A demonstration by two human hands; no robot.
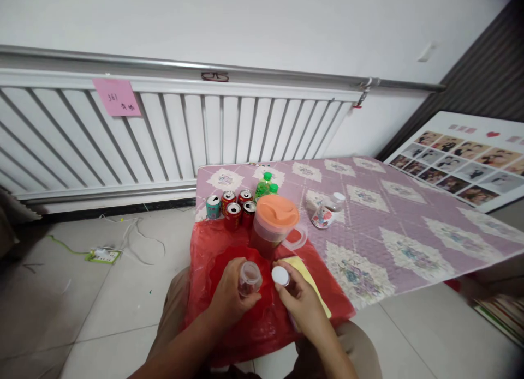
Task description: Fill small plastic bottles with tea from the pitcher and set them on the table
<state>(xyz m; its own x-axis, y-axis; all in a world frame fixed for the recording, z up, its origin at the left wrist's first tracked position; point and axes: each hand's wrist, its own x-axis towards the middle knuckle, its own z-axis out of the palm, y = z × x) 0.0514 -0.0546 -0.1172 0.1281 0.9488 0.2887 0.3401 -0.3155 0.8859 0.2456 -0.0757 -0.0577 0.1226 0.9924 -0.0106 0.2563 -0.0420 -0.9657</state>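
- Down at six o'clock on the table, over the red plastic sheet, we have both hands busy; our left hand is wrapped round a small clear jar, fingers curled closed about its body, mouth tipped toward us; the jar sits in the hand, just above the sheet
- At three o'clock from that jar, close beside it, our right hand pinches a white lid at the fingertips, closed on it; lid and jar are near each other, whether they touch we cannot tell
- Under the right hand a yellow pad pokes out, lying flat on the sheet
- At twelve o'clock from the hands stands a pitcher with an orange lid, upright, handle out toward three o'clock; dark liquid shows in its lower part
- Toward eleven o'clock we see a cluster of cans, red ones bunched together and a teal one at the nine o'clock end; just behind the pitcher, two green-capped bottles
- Out at one o'clock a small white-capped bottle rests on the patterned purple tablecloth, well apart from the hands
- Beyond the table, a white radiator carries a pink note at ten o'clock
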